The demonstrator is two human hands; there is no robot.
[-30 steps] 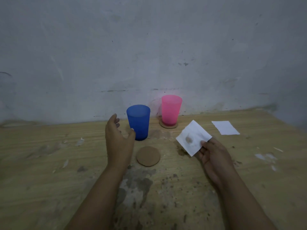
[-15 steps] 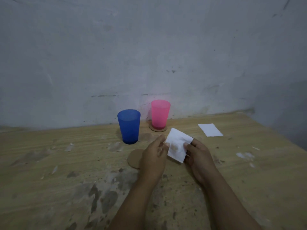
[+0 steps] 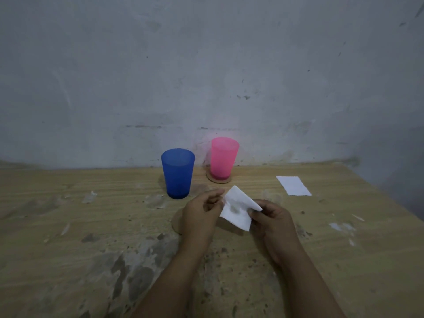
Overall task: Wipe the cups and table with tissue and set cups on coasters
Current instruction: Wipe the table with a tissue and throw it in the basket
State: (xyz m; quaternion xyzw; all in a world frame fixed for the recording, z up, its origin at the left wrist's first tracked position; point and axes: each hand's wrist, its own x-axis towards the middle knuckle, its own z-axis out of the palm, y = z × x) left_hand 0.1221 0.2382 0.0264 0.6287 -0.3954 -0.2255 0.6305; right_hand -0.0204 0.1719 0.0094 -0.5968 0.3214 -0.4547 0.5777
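Observation:
A blue cup stands upright on the bare wooden table. To its right, a pink cup sits on a round cork coaster close to the wall. A white tissue with a brownish stain is held above the table between both hands: my left hand pinches its left edge and my right hand pinches its right corner. A second cork coaster lies on the table, mostly hidden behind my left hand.
Another white tissue lies flat at the back right. The tabletop is stained with dark patches near me and white flecks on the right. A grey wall closes off the back; the table's right edge runs diagonally.
My left hand left the blue cup, moved right and took hold of the tissue's left edge. My right hand brought the tissue toward the middle; both hands now hold it.

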